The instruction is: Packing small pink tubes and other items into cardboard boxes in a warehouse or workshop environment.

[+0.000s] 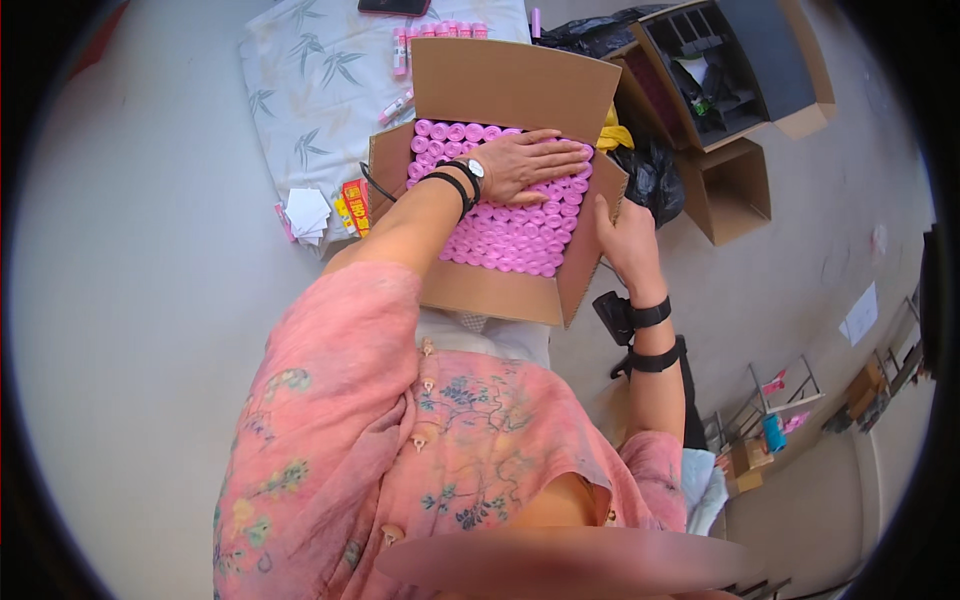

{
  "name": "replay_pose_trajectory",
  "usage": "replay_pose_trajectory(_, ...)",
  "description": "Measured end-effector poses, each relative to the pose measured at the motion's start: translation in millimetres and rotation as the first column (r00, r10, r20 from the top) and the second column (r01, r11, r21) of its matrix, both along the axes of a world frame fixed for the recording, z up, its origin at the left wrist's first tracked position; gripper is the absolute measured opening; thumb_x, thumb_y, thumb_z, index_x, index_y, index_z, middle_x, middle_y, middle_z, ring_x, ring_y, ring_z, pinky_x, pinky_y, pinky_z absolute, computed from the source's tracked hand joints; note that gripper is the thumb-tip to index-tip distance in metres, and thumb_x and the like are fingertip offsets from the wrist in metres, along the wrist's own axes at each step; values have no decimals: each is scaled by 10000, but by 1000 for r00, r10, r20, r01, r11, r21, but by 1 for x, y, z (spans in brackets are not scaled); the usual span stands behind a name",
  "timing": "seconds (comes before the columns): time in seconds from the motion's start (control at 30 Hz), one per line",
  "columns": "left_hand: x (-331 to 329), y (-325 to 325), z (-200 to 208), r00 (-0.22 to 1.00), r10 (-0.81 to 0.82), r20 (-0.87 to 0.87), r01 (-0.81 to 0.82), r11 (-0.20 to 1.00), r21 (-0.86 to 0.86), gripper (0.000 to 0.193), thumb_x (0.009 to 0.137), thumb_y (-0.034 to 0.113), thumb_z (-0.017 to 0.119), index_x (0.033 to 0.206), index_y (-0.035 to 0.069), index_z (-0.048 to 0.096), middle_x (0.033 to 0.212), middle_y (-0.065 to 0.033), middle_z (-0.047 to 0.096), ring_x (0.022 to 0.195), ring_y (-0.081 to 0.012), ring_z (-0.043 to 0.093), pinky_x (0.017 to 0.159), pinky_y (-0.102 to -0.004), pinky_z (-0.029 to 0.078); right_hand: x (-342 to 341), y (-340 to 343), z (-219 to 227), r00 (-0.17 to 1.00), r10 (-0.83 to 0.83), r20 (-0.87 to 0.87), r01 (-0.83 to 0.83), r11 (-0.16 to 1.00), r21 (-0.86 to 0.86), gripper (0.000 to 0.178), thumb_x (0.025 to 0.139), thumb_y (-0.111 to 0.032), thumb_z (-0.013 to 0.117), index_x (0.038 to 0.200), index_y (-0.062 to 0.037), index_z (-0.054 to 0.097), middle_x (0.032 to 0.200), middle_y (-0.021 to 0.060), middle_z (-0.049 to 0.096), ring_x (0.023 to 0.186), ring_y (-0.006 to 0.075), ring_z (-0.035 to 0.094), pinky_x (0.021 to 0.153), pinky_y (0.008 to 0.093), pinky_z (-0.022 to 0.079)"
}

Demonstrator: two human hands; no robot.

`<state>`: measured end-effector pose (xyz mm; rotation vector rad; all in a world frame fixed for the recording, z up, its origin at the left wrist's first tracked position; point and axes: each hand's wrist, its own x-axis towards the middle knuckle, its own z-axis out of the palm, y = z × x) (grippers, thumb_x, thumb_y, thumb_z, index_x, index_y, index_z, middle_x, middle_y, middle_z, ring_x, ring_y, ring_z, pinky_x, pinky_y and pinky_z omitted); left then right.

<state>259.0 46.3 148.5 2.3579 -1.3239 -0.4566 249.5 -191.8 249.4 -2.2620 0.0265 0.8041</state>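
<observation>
An open cardboard box [500, 295] stands before me, packed with rows of pink round-capped tubes [500, 240] that look like glue sticks. Stretched out flat, my left hand [525, 165] lies palm down across the tops of the tubes, toward the far right part of the box. My right hand [630, 240] grips the box's right side flap, its thumb on the inner face and its fingers mostly hidden behind the cardboard. The far flap [515, 85] stands folded outward.
Beyond the box, a cloth-covered table [300, 100] bears more pink tubes [445, 32], a dark phone [393, 6], white cards [308, 213] and a red-yellow packet [355, 207]. At right are a black plastic bag [655, 180], an open carton [735, 190] and a dark-lined box [715, 75].
</observation>
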Motion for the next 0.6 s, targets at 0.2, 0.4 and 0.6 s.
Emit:
replay_pose_trajectory(0.2,-6,5,4,999,32,1,-32,998,-61,692,1005,460,408,1584,112,261,1648,-81,253,1524,-220,227,1263,-424,97,-1,19,19,979,141,150,-114,978,-172,468,947,-313,616,1279,14,588,1168,269,657,980,438,661,809,498,528)
replay_pose_trajectory(0.4,-33,10,22,875,476,91,-482,875,49,696,989,417,420,1581,93,252,1645,-118,241,1537,-246,171,1256,-455,67,8,107,37,731,287,618,-311,948,-72,648,966,-336,579,1512,-46,389,1587,158,351,1494,259,283,1216,465,191)
replay_pose_trajectory(0.6,-68,54,14,598,728,334,-793,476,382,663,1008,350,423,1579,64,249,1662,-116,191,1547,-249,134,1246,-460,77,4,159,-62,605,567,559,-480,820,-312,621,1021,-405,427,1553,-96,343,1628,58,305,1527,186,205,1251,464,55)
